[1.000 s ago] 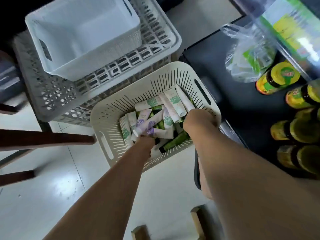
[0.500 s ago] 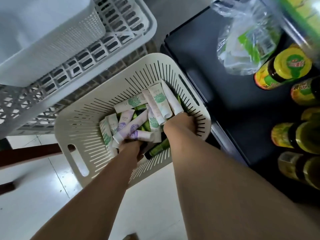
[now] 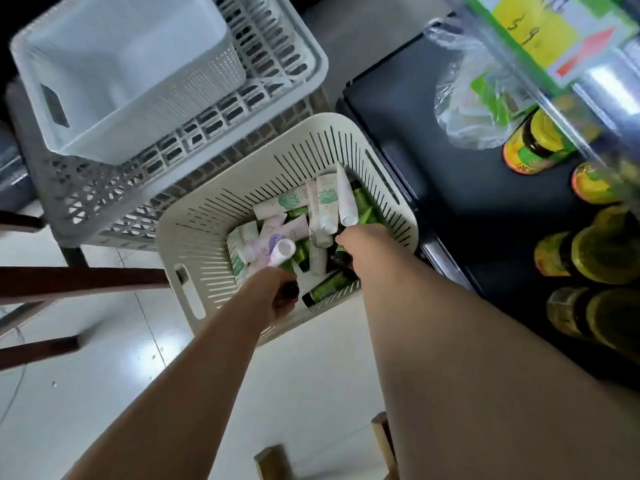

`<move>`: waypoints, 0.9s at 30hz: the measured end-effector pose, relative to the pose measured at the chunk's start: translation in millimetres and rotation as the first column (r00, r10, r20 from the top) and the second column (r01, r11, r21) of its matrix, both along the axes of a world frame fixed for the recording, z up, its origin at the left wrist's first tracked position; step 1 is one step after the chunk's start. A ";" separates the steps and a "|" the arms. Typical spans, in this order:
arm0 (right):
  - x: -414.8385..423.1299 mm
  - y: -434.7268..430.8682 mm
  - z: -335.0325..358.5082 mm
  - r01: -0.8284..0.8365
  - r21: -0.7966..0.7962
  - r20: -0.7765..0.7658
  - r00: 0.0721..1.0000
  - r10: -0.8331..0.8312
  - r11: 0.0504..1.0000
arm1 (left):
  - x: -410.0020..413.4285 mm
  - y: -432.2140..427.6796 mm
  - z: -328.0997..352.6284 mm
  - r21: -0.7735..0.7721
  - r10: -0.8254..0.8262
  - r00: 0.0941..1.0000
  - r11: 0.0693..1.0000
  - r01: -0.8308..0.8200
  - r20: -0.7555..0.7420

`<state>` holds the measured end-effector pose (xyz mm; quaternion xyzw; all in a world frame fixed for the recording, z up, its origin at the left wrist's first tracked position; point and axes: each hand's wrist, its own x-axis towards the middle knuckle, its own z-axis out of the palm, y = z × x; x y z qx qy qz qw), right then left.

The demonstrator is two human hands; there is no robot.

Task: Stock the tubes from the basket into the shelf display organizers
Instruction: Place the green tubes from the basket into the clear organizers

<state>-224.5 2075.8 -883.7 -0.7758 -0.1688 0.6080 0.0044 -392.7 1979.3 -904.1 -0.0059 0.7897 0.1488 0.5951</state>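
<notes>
A cream slotted basket (image 3: pixel 207 237) stands on the floor and holds several tubes: white ones with green labels (image 3: pixel 327 202), lilac ones and dark green ones (image 3: pixel 329 289). My left hand (image 3: pixel 273 294) is at the basket's near edge, closed on a lilac tube (image 3: pixel 282 251) whose white cap tilts up toward me. My right hand (image 3: pixel 360 244) reaches in on the right side, knuckles up, its fingers curled down among the tubes and hidden. A white tube (image 3: pixel 346 199) leans on the basket wall just beyond it.
A white tub (image 3: pixel 114 74) sits in a grey crate (image 3: pixel 104 202) at the upper left. To the right, a black shelf (image 3: pixel 415 109) carries yellow-lidded jars (image 3: pixel 602 258) and a clear plastic bag (image 3: pixel 467 98). Dark wooden bars (image 3: pixel 79 282) cross the left side.
The lilac tube has risen in my left hand, its cap now pointing up. My right hand stays low among the tubes. The view has shifted slightly.
</notes>
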 end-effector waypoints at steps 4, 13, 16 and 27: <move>5.8 -5.4 44.3 0.120 0.072 -0.203 0.974 -0.103 0.990 | -15.2 -7.9 48.3 -0.094 -0.338 0.938 0.939 0.331 -0.077; 27.0 -33.8 166.5 0.142 0.454 -0.394 0.917 0.056 0.880 | -22.2 -1.8 190.0 0.336 -0.347 0.847 0.805 0.489 -0.403; 24.8 -45.0 208.8 0.168 0.623 -0.379 0.919 0.107 0.764 | -2.4 -7.8 236.2 0.626 -0.131 0.947 0.723 0.294 -0.294; 100.2 -134.4 346.1 0.385 0.876 -0.412 0.910 0.038 0.291 | 117.3 -40.7 359.2 0.980 -0.211 0.976 0.180 0.087 -0.049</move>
